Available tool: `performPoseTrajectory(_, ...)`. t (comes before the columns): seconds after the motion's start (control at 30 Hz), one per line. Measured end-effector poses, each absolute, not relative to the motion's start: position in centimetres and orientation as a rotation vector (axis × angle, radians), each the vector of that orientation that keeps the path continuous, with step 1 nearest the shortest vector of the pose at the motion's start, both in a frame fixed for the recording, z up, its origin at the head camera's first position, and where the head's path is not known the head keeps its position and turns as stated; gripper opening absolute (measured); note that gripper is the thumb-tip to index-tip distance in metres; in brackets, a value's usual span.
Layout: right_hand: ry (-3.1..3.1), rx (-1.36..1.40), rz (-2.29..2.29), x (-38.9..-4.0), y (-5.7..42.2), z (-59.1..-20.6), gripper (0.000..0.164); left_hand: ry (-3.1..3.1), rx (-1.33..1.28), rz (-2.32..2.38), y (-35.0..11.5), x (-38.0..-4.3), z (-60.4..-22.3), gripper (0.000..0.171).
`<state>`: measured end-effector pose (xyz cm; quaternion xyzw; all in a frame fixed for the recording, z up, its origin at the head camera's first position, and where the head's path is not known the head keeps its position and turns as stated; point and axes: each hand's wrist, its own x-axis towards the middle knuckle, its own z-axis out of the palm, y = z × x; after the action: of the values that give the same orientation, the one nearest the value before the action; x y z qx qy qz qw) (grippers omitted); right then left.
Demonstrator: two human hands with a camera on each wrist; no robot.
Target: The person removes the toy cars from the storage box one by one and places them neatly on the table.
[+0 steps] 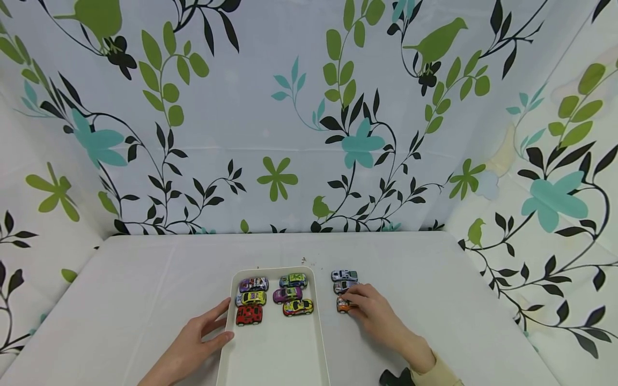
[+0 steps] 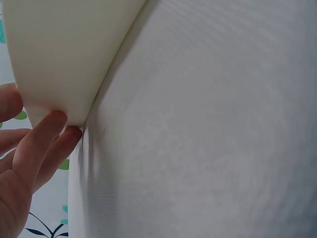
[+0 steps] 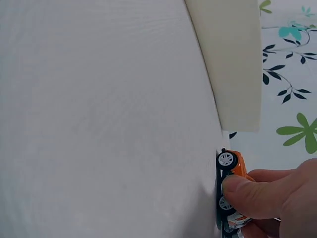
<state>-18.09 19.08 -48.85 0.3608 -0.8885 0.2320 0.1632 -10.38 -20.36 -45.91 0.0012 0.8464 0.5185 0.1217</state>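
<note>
Orange car on table, right of tray | my right hand pinches it | I think it's the pick-or-place step, can't tell which | next move needs care near two grey cars | my left hand's loose fingers touch the tray, six cars inside

printed cloth hangs behind and at both sides of a white table; its pattern shows green birds, turquoise flowers and dark leaves. small brown specks lie toward the table's far edge.
</note>
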Motion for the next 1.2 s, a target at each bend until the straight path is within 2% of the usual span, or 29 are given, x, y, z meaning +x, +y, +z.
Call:
performPoseTrajectory(0.77,-2.431,0.987,0.682,-18.43,19.01,-49.62,0.036,2.462,-0.002,1.518,-20.35,-10.44,-45.78,0.079)
performPoseTrajectory(1.2,-2.449,0.933,0.709,-17.98,18.88,-49.73,0.042,2.455,0.021,1.529,-20.47,-10.39,-45.80,0.079)
